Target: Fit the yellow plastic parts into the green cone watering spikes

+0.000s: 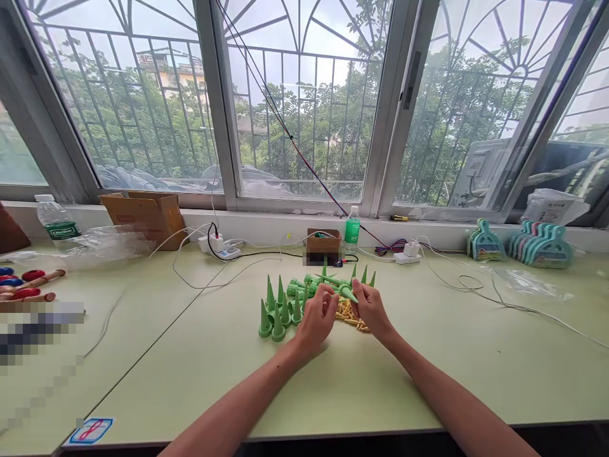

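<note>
In the head view my right hand (372, 309) grips a green plastic cone spike (349, 294), its tip slanting down to the right. Close by on the left, my left hand (318, 318) has its fingers pinched together near the wide end of that spike. Whatever is between those fingers is too small or hidden to name. Several similar green cone spikes (278, 325) stand upright on the table to the left of my left hand, and others lie behind the hands. A pile of small yellow pegs (351, 312) lies beneath and between my hands.
The pale green table (457, 368) runs below a windowsill. Behind the cones are a small brown box (323, 243), a green-labelled bottle (352, 230), and white cables with power strips (407, 255). Teal plastic items (542, 246) stand right; a cardboard box (143, 216) and wooden-handled pieces (35, 295) are left.
</note>
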{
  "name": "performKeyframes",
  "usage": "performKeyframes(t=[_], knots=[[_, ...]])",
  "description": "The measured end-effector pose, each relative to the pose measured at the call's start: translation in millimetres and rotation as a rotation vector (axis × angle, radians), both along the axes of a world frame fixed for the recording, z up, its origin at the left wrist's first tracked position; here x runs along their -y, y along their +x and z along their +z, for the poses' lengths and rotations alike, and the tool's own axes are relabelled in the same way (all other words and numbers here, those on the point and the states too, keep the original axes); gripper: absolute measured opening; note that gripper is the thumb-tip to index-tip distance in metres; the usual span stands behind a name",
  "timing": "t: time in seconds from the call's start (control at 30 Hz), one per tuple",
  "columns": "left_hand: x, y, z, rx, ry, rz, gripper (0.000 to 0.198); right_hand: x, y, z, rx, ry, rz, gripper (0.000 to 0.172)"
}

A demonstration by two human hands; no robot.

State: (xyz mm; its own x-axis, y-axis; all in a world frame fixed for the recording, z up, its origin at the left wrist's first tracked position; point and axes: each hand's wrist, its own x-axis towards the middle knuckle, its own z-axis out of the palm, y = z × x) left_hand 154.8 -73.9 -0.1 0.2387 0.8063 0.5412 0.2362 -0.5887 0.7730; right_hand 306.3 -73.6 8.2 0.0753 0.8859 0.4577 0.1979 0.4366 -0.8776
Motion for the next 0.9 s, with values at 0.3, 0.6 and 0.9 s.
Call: performKeyframes(t=[0.3,0.6,0.9], knots=[[5.2,0.3,6.3,0.228,-0.579,-0.338,0.065,-1.9,0.9,-4.9,0.088,0.072,0.097,0.057],[5.0,0.0,4.4,0.162,-0.603,-0.369,0.061,-2.1,0.9,-5.0,0.179,0.07,0.123,0.056],[4.7,-1.4,4.0,0.141,-0.522,-0.33,0.054,-3.5,3.2,-6.3,0.206,0.082,0.136,0.054]])
